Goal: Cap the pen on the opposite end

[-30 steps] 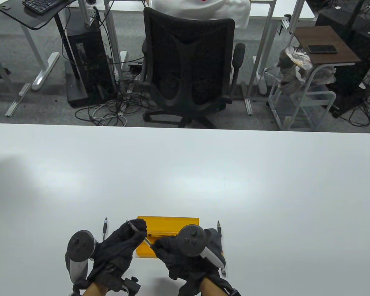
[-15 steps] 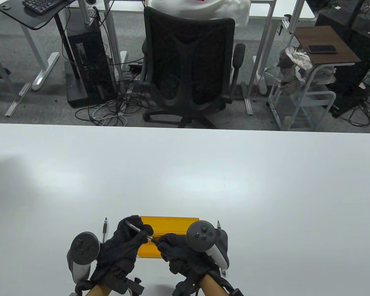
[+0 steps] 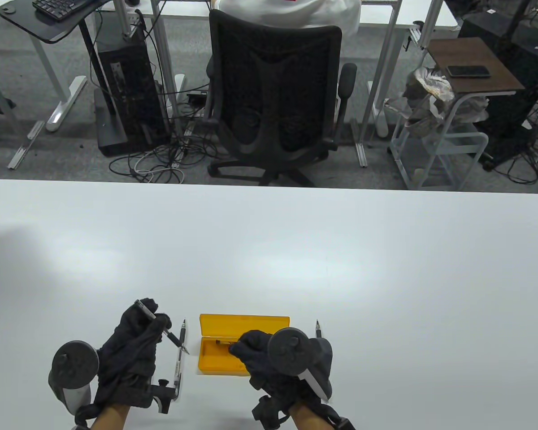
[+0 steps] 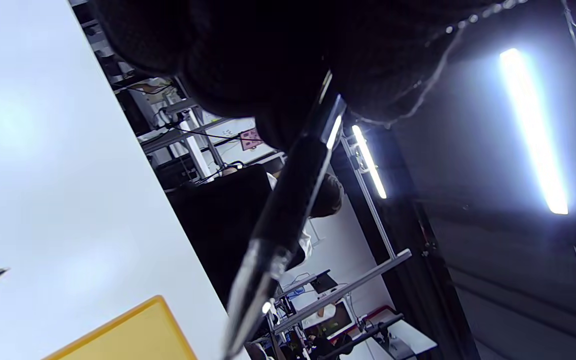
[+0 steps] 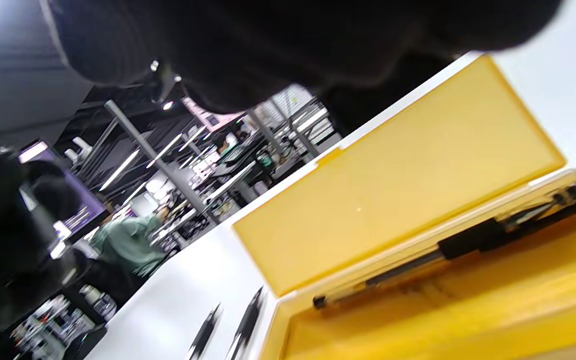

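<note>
Counting four pens (image 3: 179,342) around one yellow case (image 3: 244,323).

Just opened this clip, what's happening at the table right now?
A person in sensor gloves is working with pens beside an open yellow case. The left hand holds one pen off the table, tip pointing toward the case. The right hand reaches into the case, where another pen lies. More pens lie on the table either side.

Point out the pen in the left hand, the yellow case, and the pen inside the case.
pen in the left hand (image 3: 161,324), table view, mid-barrel beside the fingers.
yellow case (image 3: 244,323), table view, open lid.
pen inside the case (image 5: 463,244), right wrist view, dark grip section.
</note>
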The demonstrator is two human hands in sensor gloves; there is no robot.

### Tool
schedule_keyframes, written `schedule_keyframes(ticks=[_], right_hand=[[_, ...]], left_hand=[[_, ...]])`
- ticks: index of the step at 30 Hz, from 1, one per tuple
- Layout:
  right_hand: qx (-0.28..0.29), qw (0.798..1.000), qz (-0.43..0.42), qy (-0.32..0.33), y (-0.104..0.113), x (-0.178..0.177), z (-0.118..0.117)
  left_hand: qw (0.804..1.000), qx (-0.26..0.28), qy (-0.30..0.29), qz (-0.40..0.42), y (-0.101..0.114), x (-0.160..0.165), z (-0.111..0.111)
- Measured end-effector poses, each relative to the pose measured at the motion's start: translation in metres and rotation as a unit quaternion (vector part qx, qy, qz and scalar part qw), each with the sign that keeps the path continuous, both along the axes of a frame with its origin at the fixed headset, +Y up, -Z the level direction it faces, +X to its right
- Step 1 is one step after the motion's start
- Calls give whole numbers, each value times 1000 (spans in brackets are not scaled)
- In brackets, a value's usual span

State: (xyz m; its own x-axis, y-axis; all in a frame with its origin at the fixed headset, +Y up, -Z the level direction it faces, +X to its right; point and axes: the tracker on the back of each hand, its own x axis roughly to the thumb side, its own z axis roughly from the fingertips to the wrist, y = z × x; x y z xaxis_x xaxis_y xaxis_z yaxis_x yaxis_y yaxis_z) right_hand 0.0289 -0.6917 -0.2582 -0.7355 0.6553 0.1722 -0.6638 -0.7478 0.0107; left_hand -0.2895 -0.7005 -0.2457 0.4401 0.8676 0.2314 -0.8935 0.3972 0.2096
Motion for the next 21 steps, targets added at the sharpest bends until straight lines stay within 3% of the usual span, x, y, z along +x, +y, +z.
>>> schedule_keyframes(ticks=[7, 14, 18, 21], right_hand=[[4, 1000, 13, -22, -2, 15, -2], [38, 999, -9, -5, 2, 16, 1], [36, 999, 18, 28, -1, 11, 1], [42, 997, 58, 42, -2, 4, 2]], left_hand=[[986, 37, -42, -155, 6, 27, 1], [940, 88, -89, -318, 15, 53, 10], [899, 111, -96, -413, 16, 68, 13], [892, 111, -103, -425, 15, 71, 12]])
